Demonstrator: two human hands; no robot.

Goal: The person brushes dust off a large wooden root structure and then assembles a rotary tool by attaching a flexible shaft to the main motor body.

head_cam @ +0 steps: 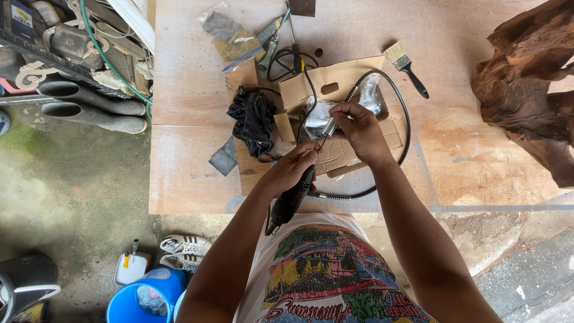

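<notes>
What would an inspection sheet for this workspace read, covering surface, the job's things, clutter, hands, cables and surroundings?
Surface: bare plywood tabletop, scuffed.
Job's things: black handheld rotary tool with black flexible shaft; silver handpiece at its end, over a flattened cardboard box.
Clutter: black cloth, wooden paintbrush, pliers, clear plastic bags.
Hands: left hand grips the rotary tool; right hand pinches the handpiece.
Cables: flexible shaft loops round the box; black cord coiled behind.
Surroundings: reddish carved wood stump, rubber boots, blue bucket, white sneakers.
</notes>
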